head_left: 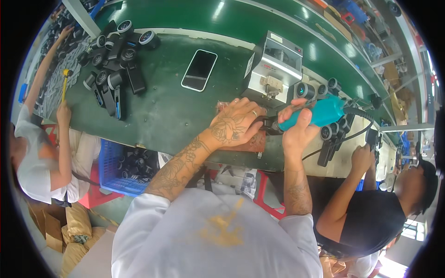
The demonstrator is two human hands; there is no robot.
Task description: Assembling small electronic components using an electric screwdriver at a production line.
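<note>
My right hand (297,127) is wrapped round a teal power screwdriver (317,112), which lies nearly level with its dark nose toward my left hand. A black cord (364,115) leaves its far end. My left hand (235,121) is bent over a reddish-brown board (248,144) on the bench. Its thumb and fingers close on a dark piece at the screwdriver's nose; the hand mostly hides that piece. Just beyond both hands stands a silver and grey box-shaped machine (273,69).
Black handheld devices with round heads (111,58) pile up at the left; more (331,139) lie right. A phone (200,70) rests mid-bench. A blue crate (109,167) stands below the bench's front edge. Co-workers sit at left (41,153) and right (371,208).
</note>
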